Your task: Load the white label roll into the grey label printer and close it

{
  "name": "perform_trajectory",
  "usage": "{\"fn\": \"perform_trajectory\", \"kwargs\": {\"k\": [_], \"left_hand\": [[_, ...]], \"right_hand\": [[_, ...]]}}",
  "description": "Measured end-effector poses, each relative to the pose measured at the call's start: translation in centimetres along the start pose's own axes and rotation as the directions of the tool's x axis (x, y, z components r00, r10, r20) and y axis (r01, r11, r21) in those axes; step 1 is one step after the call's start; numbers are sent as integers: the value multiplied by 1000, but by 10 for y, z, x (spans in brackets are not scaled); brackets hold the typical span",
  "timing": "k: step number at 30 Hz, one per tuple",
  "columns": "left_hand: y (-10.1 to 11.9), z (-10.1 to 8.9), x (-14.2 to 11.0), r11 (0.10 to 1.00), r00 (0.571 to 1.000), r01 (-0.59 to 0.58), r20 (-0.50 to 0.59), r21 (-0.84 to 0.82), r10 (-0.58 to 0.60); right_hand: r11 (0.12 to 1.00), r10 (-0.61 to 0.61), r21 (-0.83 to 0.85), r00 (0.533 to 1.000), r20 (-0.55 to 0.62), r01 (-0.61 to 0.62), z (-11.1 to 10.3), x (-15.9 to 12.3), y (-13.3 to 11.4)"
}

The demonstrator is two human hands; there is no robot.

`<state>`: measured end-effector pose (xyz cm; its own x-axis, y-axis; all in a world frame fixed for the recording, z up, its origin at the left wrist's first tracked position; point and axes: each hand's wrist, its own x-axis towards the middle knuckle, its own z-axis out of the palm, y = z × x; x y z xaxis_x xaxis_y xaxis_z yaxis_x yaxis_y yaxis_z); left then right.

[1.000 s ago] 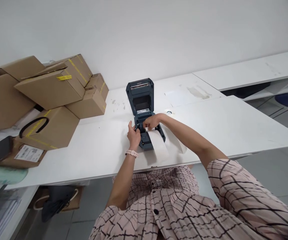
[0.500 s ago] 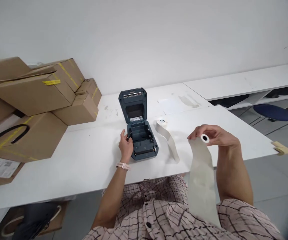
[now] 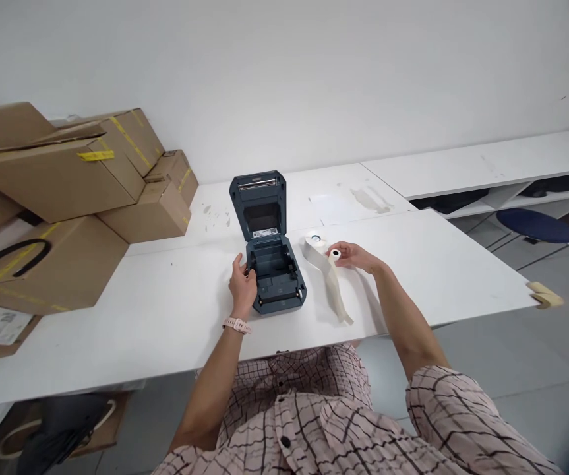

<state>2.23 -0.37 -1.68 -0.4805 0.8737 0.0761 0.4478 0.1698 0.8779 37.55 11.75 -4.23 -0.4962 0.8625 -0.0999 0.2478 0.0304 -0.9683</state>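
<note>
A dark label printer (image 3: 278, 288) stands on the white table with its lid (image 3: 259, 201) raised and its roll bay exposed. My left hand (image 3: 243, 287) grips the printer's left side, the thumb over the edge. To the right of the printer, my right hand (image 3: 352, 254) holds a small paper roll (image 3: 335, 254) with a dark core between its fingers. A loose strip (image 3: 336, 293) trails from that roll toward the table's front. Just behind and left of it is another white label roll (image 3: 315, 240) with a blue-ringed core, its unwound tail partly hidden.
Cardboard boxes (image 3: 61, 178) with yellow tape are stacked on the table's left. A white sheet (image 3: 328, 208) lies near the wall. At right are a blue stool (image 3: 536, 224) and a tan block (image 3: 545, 295) on the table corner. A dark bag (image 3: 64, 429) sits below the table.
My right hand has moved left and away from me, bringing the small roll and its strip down beside the other roll. My left hand has stayed on the printer.
</note>
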Motion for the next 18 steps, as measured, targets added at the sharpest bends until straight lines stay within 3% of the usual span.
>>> {"fn": "perform_trajectory", "kwargs": {"k": [4, 8, 12, 18], "left_hand": [[5, -1, -2, 999, 1000, -13, 16, 41, 12], [8, -2, -3, 999, 1000, -7, 26, 48, 6], [7, -2, -4, 1000, 1000, 3, 29, 23, -4], [8, -2, -4, 1000, 999, 32, 15, 0, -32]], "right_hand": [[1000, 17, 17, 999, 49, -18, -15, 4, -4], [1000, 0, 1, 998, 57, 0, -23, 23, -25], [993, 27, -116, 993, 119, -13, -6, 57, -41], [992, -97, -74, 995, 6, 98, 24, 75, -55]]}}
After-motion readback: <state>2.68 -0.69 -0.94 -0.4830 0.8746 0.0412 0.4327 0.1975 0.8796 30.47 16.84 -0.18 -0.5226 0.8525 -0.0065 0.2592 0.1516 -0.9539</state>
